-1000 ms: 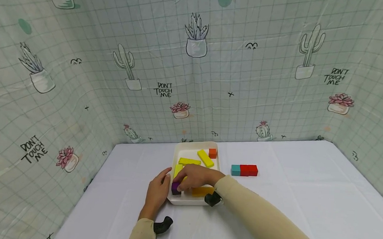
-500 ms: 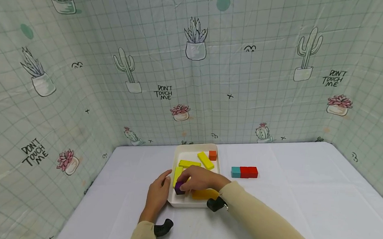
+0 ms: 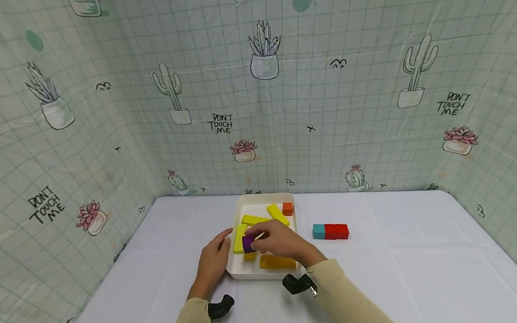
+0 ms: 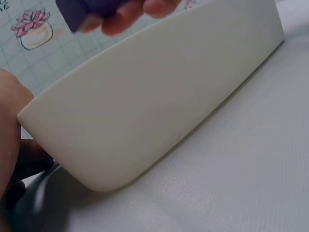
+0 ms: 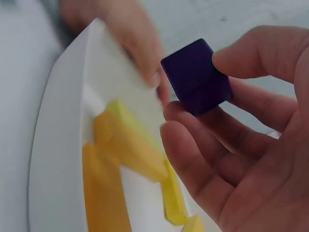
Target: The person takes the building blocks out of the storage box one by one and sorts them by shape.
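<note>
Between thumb and fingers, my right hand (image 3: 276, 240) pinches a purple cube (image 5: 197, 77), held up over the near-left part of a white tray (image 3: 260, 276). In the left wrist view the purple cube (image 4: 87, 10) shows above the tray's wall (image 4: 145, 96). My left hand (image 3: 214, 258) rests against the tray's left side, its fingers along the rim. Inside the tray lie several yellow blocks (image 3: 239, 239), an orange-yellow block (image 3: 277, 262) near the front and an orange cube (image 3: 287, 209) in the far right corner. The right hand hides the tray's middle.
Right of the tray, a teal cube (image 3: 319, 231) and red cubes (image 3: 336, 231) stand in a row on the white tablecloth (image 3: 394, 268). A patterned cloth (image 3: 288, 109) hangs behind and at both sides.
My right hand has lifted the purple cube from the tray's near-left corner, moving up and slightly right. An orange-yellow block beneath has come into sight. The left hand stays put.
</note>
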{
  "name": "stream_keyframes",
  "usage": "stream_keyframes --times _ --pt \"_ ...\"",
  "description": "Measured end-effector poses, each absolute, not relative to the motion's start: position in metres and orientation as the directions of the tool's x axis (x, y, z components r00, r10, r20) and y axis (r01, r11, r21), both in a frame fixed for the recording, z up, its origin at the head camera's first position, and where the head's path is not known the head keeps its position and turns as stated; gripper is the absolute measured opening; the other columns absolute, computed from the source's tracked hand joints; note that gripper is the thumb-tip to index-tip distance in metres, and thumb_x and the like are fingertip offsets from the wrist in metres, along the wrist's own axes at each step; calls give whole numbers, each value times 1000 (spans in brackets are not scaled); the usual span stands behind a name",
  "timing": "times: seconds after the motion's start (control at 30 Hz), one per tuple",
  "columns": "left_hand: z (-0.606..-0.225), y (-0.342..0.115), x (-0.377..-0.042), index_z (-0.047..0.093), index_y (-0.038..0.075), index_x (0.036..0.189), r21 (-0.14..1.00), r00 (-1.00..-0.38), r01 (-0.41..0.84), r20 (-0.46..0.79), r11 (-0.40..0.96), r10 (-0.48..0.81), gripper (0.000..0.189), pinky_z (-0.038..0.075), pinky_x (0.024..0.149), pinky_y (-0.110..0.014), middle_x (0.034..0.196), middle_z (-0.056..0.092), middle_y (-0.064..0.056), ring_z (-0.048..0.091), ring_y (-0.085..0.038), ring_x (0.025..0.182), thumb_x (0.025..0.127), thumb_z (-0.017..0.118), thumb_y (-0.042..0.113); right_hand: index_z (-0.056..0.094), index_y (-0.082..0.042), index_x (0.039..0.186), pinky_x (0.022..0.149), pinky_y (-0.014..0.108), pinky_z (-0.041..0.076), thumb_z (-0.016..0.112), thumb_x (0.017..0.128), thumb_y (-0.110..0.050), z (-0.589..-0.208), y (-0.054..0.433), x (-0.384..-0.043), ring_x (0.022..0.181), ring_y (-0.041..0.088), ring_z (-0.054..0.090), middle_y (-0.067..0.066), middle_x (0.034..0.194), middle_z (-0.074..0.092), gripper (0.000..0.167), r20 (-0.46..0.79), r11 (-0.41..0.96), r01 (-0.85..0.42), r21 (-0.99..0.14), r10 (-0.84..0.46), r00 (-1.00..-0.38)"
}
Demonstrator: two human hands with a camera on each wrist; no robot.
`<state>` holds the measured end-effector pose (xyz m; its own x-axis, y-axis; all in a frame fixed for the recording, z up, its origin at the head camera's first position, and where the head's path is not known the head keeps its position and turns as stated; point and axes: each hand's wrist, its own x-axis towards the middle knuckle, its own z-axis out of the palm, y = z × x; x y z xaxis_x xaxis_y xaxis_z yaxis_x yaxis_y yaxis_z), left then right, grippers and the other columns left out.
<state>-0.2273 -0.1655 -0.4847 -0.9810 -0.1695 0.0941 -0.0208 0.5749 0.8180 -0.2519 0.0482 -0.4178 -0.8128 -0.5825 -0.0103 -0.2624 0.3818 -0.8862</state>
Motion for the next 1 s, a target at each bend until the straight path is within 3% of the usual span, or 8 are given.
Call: stream_keyframes --times 0.33,0.77,1.0 --pt "-482 -165 -226 57 22 144 826 -980 -37 80 563 -182 41 34 112 -55 144 56 -9 46 -32 137 106 46 31 68 -11 128 83 34 58 67 91 -21 -416 55 -235 101 23 65 7 119 65 38 38 199 -158 -967 -500 -865" --pt "-487 -162 -228 56 23 145 821 -977 -68 61 568 -204 41 36 111 -55 144 55 -7 47 -31 136 106 46 31 68 -9 128 84 38 58 66 94 -21 -417 79 -230 91 31 67 9 119 66 37 55 232 -170 -958 -433 -900" --pt "-485 -162 -227 56 22 145 820 -976 -72 60 568 -211 40 36 111 -54 144 56 -7 48 -30 136 106 47 30 63 -4 133 87 41 56 66 95 -21 -414 100 -232 97 41 65 13 123 64 42 54 193 -142 -971 -401 -914"
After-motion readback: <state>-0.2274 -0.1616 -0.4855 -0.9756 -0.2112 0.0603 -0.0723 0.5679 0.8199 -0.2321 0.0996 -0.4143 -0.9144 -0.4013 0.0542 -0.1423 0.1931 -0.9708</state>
